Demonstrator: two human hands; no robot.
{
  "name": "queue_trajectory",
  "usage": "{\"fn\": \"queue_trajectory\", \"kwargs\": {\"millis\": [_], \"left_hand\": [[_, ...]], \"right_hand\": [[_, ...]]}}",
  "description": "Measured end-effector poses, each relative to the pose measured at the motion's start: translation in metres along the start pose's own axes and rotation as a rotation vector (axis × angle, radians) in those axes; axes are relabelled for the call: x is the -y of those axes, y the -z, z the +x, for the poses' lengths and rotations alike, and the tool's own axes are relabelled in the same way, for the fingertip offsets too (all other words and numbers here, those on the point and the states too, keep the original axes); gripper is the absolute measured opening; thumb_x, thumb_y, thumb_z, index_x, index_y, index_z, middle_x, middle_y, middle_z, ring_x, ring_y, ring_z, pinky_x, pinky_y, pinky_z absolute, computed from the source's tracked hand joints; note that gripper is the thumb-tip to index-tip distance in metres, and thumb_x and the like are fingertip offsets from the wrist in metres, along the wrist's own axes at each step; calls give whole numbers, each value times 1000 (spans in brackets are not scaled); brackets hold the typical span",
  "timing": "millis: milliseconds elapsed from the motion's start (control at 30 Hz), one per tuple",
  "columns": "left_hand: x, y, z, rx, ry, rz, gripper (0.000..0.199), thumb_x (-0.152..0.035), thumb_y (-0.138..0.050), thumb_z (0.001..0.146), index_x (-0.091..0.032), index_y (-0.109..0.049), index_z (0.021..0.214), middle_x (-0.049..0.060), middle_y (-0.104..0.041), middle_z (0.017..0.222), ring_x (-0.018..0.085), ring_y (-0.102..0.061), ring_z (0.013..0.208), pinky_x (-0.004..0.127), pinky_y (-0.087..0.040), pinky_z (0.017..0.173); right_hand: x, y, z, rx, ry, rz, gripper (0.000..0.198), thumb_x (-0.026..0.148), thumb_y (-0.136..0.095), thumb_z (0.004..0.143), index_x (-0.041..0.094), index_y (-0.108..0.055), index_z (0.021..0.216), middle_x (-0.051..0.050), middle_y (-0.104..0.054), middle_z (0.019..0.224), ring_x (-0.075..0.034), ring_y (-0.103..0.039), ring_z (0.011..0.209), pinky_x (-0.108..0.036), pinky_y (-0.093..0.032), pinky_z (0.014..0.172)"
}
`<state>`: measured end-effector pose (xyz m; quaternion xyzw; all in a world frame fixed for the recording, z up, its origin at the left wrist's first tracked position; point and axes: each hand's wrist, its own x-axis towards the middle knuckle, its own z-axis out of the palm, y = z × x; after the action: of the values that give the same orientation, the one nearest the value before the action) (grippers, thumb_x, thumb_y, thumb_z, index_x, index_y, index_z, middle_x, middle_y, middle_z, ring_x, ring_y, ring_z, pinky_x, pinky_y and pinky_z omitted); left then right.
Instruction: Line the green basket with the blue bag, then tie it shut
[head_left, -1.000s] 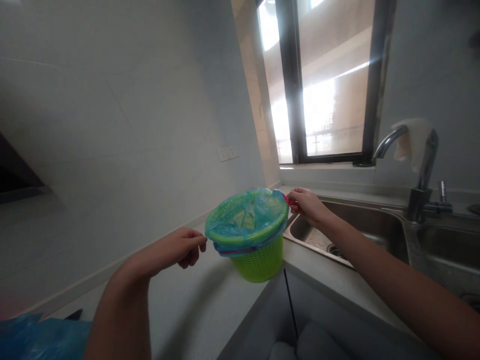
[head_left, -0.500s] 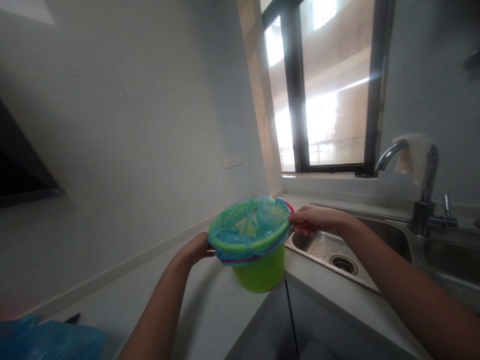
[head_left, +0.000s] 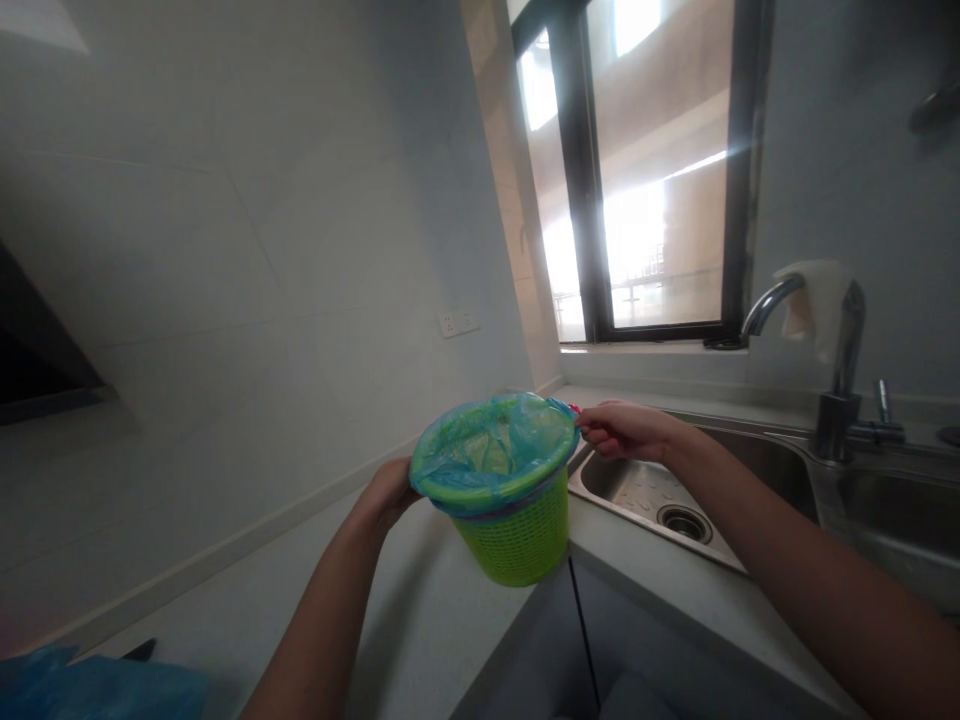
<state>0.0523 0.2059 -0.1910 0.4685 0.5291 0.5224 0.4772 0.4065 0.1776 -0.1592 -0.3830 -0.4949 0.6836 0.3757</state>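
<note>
A lime-green plastic mesh basket point(head_left: 517, 545) stands upright at the counter's front corner. A thin blue translucent garbage bag point(head_left: 487, 450) lines it, folded outward over the rim with a darker band just below. My left hand point(head_left: 391, 490) grips the basket's left rim over the bag; its fingertips are hidden behind the basket. On the right side, my right hand point(head_left: 619, 428) is closed in a pinch on the bag's edge, where a small red drawstring point(head_left: 574, 408) shows by the fingertips.
Right of the basket is a steel sink point(head_left: 720, 440) with a drain, and a tap point(head_left: 844, 370) draped with a pale cloth point(head_left: 817, 300). More blue plastic point(head_left: 112, 685) lies at the lower left. A tiled wall with a socket point(head_left: 459, 322) and a window stand behind.
The bag's overhang has been drawn in closer around the rim, and less red shows by my right hand. My left fingers have gone further behind the basket. The view has shifted slightly.
</note>
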Motion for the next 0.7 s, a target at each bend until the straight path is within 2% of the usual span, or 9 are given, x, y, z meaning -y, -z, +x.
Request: {"fn": "queue_trajectory", "kwargs": {"millis": [133,233,400,533,700], "left_hand": [[-5,-2,2,-88,24,-136,9,-16,-77,63,-11,-73,68,7,-72,69,17,-62,60,28,-53,58],[-9,-4,0,-181,-18,-217,7,-18,-75,71,-11,-73,72,7,-73,72,18,-65,64,29,-56,61],[-15,0,-2,-179,-26,-167,7,-13,-76,67,-11,-73,73,9,-73,74,20,-66,65,30,-56,60],[-15,10,2,-224,-69,-152,15,-9,-75,57,-14,-67,68,3,-67,63,16,-61,56,28,-52,56],[-13,14,6,-329,-259,-53,34,-14,-78,45,-17,-64,75,-1,-63,64,14,-57,56,25,-44,54]], "right_hand": [[-1,-8,2,53,10,141,27,18,-60,88,20,-38,71,12,-30,51,-2,-16,41,-15,-20,41],[-4,-10,5,63,-4,170,26,16,-60,87,21,-38,73,12,-30,53,-3,-16,42,-15,-18,42],[-8,-9,7,56,-15,108,28,21,-65,85,20,-41,71,10,-37,55,-4,-27,44,-16,-26,42],[-12,-11,8,8,24,113,26,22,-72,82,18,-48,73,7,-45,61,-3,-34,45,-16,-33,40],[-17,-16,11,-153,94,18,17,25,-75,82,15,-62,85,-3,-61,75,-11,-60,57,-21,-51,44]]}}
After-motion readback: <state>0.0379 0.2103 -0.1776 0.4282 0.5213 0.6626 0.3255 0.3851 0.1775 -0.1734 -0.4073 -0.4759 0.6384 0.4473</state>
